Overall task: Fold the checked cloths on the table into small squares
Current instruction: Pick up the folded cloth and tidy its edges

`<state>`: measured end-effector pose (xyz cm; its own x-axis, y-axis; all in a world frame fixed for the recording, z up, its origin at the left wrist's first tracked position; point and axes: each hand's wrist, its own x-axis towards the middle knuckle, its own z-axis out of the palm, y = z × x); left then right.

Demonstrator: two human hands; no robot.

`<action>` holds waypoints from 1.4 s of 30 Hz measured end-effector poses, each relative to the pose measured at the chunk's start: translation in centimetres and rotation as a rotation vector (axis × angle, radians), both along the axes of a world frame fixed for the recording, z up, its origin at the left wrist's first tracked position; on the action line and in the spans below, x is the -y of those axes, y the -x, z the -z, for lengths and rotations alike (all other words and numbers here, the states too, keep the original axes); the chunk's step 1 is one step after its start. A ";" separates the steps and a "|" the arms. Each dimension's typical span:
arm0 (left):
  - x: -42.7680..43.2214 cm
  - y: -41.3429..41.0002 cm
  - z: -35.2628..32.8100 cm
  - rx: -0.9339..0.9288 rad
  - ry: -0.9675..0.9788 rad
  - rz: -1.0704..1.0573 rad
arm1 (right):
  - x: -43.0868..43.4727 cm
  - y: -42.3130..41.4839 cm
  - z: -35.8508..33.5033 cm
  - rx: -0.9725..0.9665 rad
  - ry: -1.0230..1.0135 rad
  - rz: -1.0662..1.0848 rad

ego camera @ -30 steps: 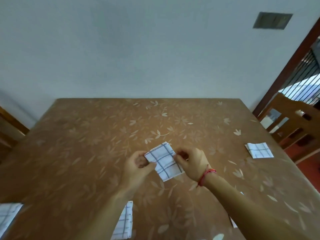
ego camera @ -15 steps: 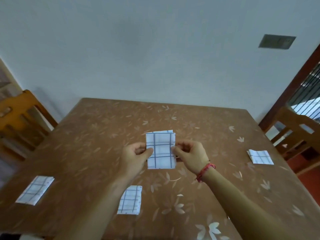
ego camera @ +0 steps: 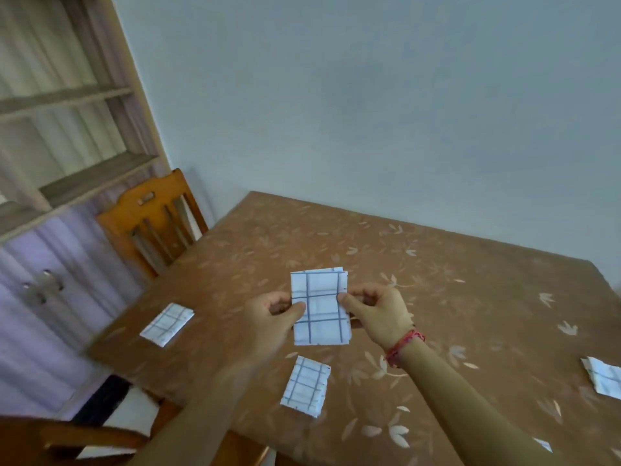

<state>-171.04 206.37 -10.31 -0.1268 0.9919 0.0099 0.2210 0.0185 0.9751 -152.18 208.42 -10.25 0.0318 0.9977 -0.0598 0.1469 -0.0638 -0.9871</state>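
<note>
A folded white cloth with blue checks is held upright above the table, its long side vertical. My left hand pinches its left edge and my right hand, with a red thread on the wrist, pinches its right edge. Three more folded checked cloths lie flat on the brown leaf-patterned table: one below my hands, one near the left edge, one at the right edge of view.
A wooden chair stands at the table's left side, with a shelf unit and lilac cupboard doors behind it. Another chair's back shows at the bottom left. A white corner peeks out near my right forearm.
The cloth went from tilted to upright between my hands. The view swung left, bringing the left chair, the shelves and the left-hand cloth into sight.
</note>
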 end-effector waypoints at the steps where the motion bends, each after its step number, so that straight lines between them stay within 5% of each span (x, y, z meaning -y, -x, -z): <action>1: 0.5 1.4 0.0 -0.015 0.014 -0.038 | -0.2 1.4 -0.2 -0.002 -0.005 -0.043; 19: 20.8 27.3 0.0 0.066 0.035 -0.745 | 8.1 33.3 -0.7 0.099 -0.102 -0.794; 42: 29.4 46.8 0.8 0.110 -0.019 -0.862 | 15.0 55.2 -0.3 0.007 -0.064 -0.908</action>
<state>-217.82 176.99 -11.12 -0.8349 0.5495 -0.0313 0.0417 0.1198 0.9919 -207.41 193.40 -9.99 -0.7675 0.6410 -0.0058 0.1198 0.1346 -0.9836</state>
